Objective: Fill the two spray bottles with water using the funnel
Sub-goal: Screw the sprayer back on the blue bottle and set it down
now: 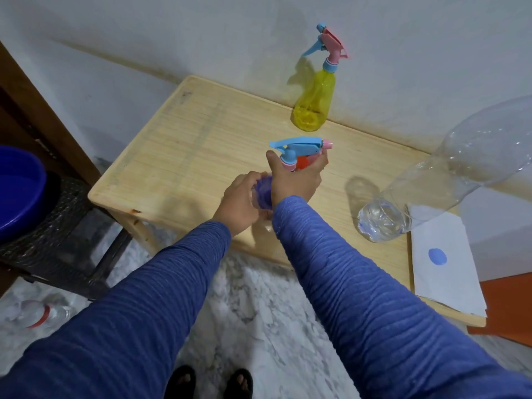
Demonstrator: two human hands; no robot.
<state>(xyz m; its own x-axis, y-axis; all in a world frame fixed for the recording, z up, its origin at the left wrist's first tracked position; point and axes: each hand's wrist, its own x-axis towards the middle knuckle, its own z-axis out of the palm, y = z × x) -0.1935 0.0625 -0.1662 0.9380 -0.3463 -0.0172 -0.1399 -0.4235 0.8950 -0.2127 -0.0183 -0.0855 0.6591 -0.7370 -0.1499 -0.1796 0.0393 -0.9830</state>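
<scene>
step: spray head on or off the purple translucent spray bottle point(263, 194), mid bench point(178, 156). left hand point(240, 201) grips its body, right hand point(296, 180) wraps the blue-pink trigger head point(296, 148). yellow translucent spray bottle point(315, 102) stands capped far right by the wall. no funnel visible. next probably needs a firm twist.

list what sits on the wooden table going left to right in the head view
purple spray bottle gripped by both hands → yellow spray bottle → clear plastic water bottle → white paper with a blue dot
</scene>
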